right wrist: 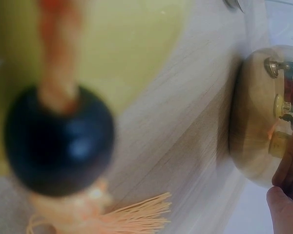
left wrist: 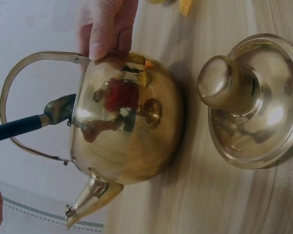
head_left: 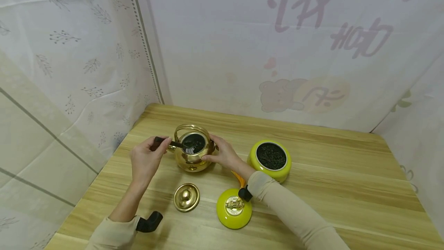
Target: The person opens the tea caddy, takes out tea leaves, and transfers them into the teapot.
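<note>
In the head view my left hand [head_left: 147, 160] pinches the black handle of a small spoon [head_left: 175, 144] whose head dips into the open mouth of a gold teapot [head_left: 190, 163]. Dark tea leaves [head_left: 195, 141] and a perforated strainer [head_left: 190, 150] show inside that mouth. My right hand [head_left: 225, 154] grips the teapot's right side, thumb in front. The left wrist view has the spoon's bowl [left wrist: 59, 109] at the teapot rim, its contents hard to make out. The gold teapot lid [head_left: 186, 196] lies on the table, nearer to me.
Right of the teapot stands an open yellow jar [head_left: 253, 157] full of dark tea leaves [head_left: 271, 156]. Its yellow lid [head_left: 234, 219], with a gold emblem, lies in front beneath my right forearm. An orange tassel [head_left: 239, 179] with a black bead [right wrist: 58, 141] trails beside that lid.
</note>
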{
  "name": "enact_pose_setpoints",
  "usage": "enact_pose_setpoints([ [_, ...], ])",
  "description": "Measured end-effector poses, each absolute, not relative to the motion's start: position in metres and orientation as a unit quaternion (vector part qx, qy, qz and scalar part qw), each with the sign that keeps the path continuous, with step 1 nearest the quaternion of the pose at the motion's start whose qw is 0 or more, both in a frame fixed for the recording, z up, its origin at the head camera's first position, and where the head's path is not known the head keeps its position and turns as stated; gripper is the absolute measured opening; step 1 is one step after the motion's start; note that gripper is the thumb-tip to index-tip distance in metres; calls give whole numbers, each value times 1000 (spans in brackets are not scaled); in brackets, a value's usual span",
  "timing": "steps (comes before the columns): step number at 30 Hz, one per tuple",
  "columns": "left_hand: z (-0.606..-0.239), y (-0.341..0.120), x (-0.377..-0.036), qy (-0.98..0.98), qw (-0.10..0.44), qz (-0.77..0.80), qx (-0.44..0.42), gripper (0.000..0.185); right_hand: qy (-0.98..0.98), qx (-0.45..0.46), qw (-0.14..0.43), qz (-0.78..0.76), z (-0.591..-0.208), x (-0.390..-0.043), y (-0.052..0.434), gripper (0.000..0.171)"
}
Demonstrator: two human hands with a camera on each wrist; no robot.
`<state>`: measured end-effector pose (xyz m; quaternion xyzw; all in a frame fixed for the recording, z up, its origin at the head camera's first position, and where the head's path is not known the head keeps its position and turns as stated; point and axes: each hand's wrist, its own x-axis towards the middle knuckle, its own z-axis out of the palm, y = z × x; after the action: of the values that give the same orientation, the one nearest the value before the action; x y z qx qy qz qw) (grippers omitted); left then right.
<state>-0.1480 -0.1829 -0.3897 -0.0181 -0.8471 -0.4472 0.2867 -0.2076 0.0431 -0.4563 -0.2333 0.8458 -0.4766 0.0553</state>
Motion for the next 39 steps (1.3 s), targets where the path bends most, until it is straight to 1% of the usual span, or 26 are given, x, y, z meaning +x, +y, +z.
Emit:
enact_pose_setpoints([
  [11,-382,-183,-151,-857,292,-424,-1,21,846,-236,52,-475,-459,-209,43,81],
  [19,-377,-184,-153,-864,282,-418,5,31,847,-234,52,-474,-458,-208,42,80],
  [30,-373,-181,-157,-867,276,-414,18,29,848,-237,49,-471,-459,-209,42,82],
  [39,-375,-184,-153,-858,272,-434,26,28,846,-232,57,-477,-458,-207,43,81],
])
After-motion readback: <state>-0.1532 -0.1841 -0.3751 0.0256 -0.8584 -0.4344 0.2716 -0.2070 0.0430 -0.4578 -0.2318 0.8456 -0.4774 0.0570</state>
